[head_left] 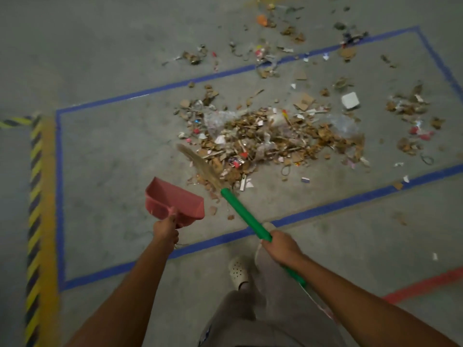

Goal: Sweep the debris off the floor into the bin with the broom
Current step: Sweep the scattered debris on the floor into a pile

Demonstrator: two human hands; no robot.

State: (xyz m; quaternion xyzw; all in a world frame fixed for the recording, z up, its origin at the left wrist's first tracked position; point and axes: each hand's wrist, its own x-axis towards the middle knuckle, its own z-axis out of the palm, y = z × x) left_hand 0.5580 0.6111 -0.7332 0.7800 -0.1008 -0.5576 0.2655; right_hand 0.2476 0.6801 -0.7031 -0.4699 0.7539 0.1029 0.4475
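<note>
Green-handled broom [240, 214] gripped in my right hand [283, 246]; left hand [165, 230] grips the dustpan [175, 201]. Debris [270, 139] lies ahead of both hands, bristles [200, 166] at its near edge. Step, as I judge: gathering. Next: ground dustpan, sweep in.

The broom [244, 216] has a bright green handle in the right hand [283, 246] and straw-tan bristles beyond it. The dustpan [175, 201], just beyond the left hand [165, 230], is a dusty pink-red. The floor [112, 171] is mottled grey. A blue tape line [59, 196] frames a rectangle ahead of both hands. Left of the left hand runs a yellow band [35, 196] with black diagonal stripes. Right of the right hand lies a red line [426, 285]. The debris [275, 139] beyond the hands is mostly cardboard brown, flecked white, red and pink, with 1 orange piece [261, 20] farthest off. The shoe [238, 271] between the hands is off-white, dotted with holes.
</note>
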